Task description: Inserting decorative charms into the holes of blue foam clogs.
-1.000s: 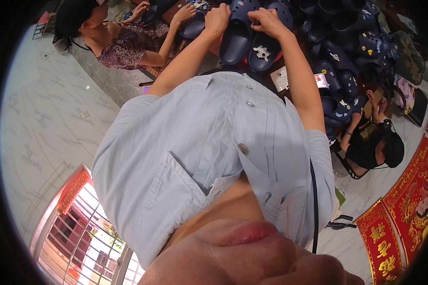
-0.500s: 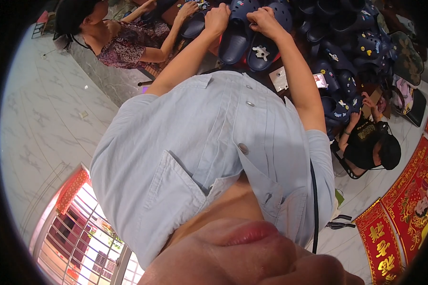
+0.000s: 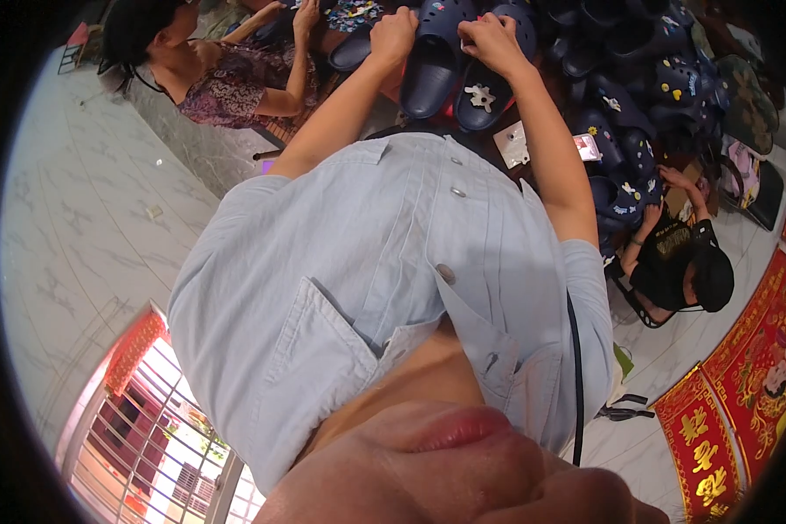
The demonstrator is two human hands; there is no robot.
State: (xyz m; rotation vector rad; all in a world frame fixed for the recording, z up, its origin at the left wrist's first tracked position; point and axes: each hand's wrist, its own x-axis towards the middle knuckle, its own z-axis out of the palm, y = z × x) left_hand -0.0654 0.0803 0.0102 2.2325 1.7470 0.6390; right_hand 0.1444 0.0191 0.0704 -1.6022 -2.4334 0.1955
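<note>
Two navy clogs lie side by side at the top of the view, toes pointing away. My left hand (image 3: 394, 35) is closed at the outer side of the left clog (image 3: 430, 83), its fingertips partly hidden. Over the upper part of the right clog (image 3: 495, 89), my right hand (image 3: 492, 42) is closed in a pinch. What its fingertips hold is too small to make out. A white figure-shaped charm (image 3: 480, 97) rests on the right clog near its heel.
A heap of navy clogs (image 3: 616, 96) with colourful charms fills the right side. Small loose charms (image 3: 355, 14) lie at the upper left. One co-worker (image 3: 244, 83) sits at left, another (image 3: 672, 253) at right. A white card (image 3: 513, 144) lies near my right forearm.
My hands stay almost in place at the clogs. The left co-worker's hand has drawn back from the loose charms, and the right co-worker's arm has shifted slightly.
</note>
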